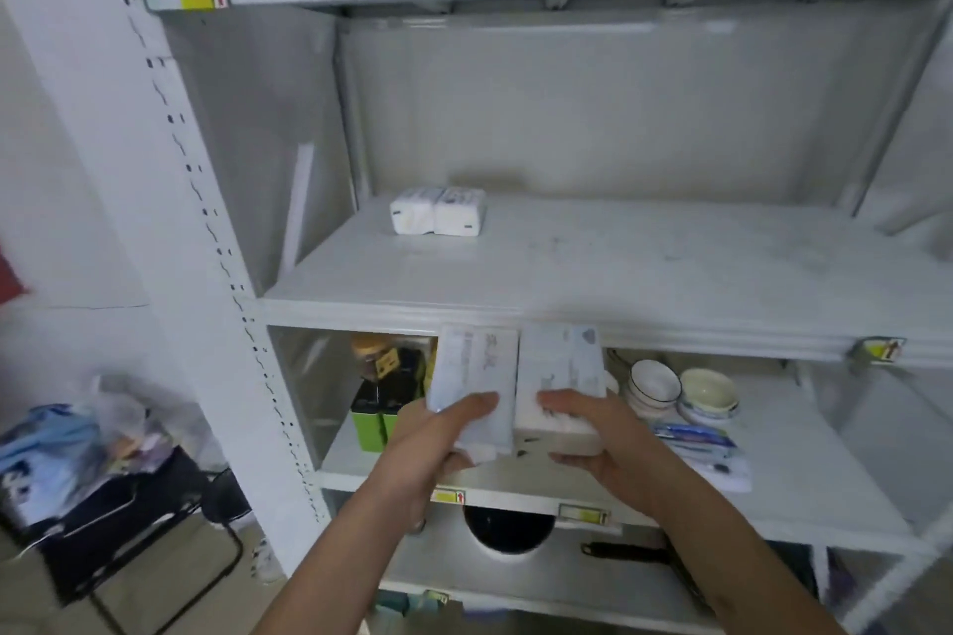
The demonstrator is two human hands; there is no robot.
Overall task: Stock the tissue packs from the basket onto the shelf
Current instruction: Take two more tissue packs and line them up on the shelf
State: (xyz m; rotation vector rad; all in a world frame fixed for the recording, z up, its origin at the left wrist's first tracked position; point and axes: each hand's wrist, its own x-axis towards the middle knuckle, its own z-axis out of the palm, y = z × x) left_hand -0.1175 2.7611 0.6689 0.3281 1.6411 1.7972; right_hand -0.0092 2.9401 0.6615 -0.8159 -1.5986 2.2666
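Two white tissue packs [438, 210] lie side by side at the back left of the white middle shelf [644, 273]. My left hand [443, 433] grips a pale tissue pack [474, 366] and my right hand [588, 428] grips a second one [559, 371]. Both packs are held upright next to each other, just below and in front of the middle shelf's front edge. The basket is out of view.
The lower shelf holds green boxes [374, 420], a jar [371, 351], stacked bowls [680, 392] and flat packets [701, 443]. A black pan [508, 534] sits on the bottom shelf. A black chair with bags [77, 454] stands at the left. The slotted upright post [170, 201] frames the shelf's left side.
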